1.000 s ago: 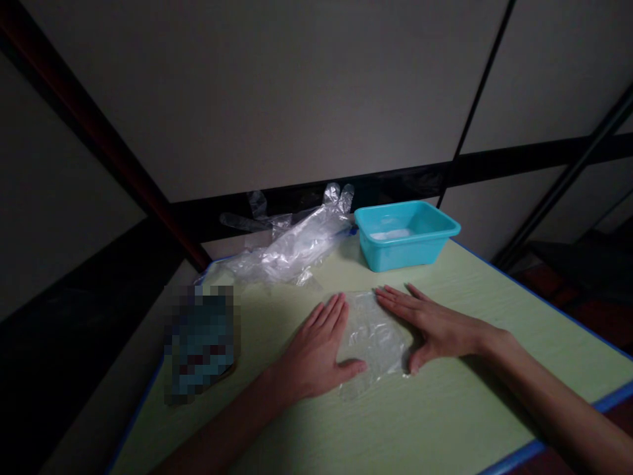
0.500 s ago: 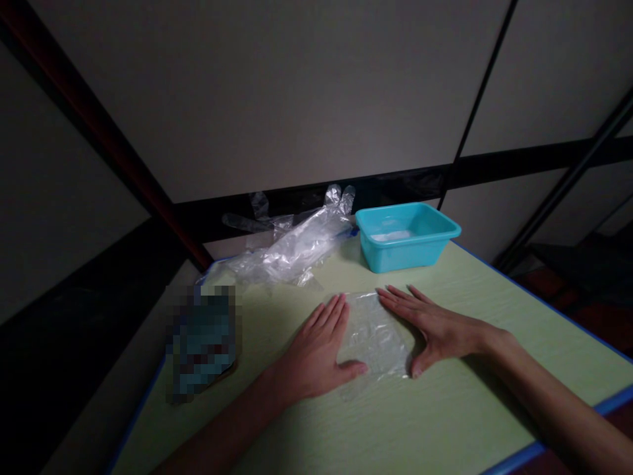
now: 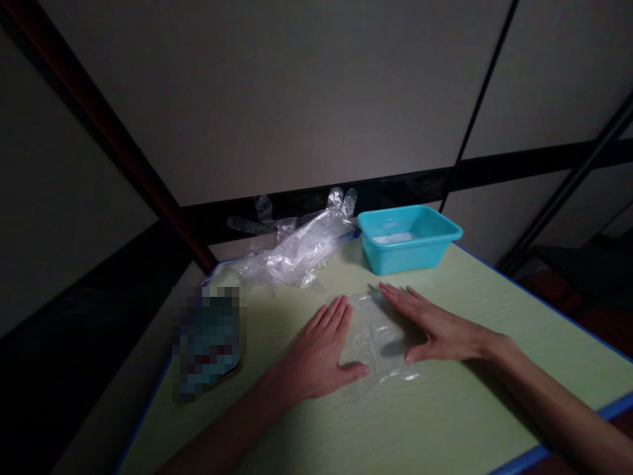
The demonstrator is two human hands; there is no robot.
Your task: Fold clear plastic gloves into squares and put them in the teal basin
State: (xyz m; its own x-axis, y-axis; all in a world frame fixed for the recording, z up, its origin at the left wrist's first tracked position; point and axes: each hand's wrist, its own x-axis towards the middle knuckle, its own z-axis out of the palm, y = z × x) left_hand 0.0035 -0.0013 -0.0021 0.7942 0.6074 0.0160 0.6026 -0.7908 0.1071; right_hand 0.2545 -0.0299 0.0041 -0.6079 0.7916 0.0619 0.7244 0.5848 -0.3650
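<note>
A thin, clear piece of plastic [image 3: 378, 340] lies flat and creased on the table between my hands; whether it is a folded glove I cannot tell. My left hand [image 3: 321, 349] rests palm down on its left side, fingers stretched forward and thumb out over the plastic. My right hand [image 3: 438, 326] hovers at its right edge, seemingly just above it, with the fingers straight and the thumb spread; a shadow shows beneath the thumb. Both hands are open. Behind them lies a crumpled heap of clear disposable plastic gloves [image 3: 301, 254], some glove fingers sticking up.
A turquoise plastic basin [image 3: 408, 257] with something white inside stands at the back right of the pale green table [image 3: 445, 422], which has a blue edge. On the left lies a pixelated, blurred-out object [image 3: 210, 346]. Panelled cabinet doors [image 3: 316, 99] rise behind the table.
My right hand has risen slightly off the plastic, its thumb drawing back from the lower right corner. The left hand stays in place. The view has shifted a little.
</note>
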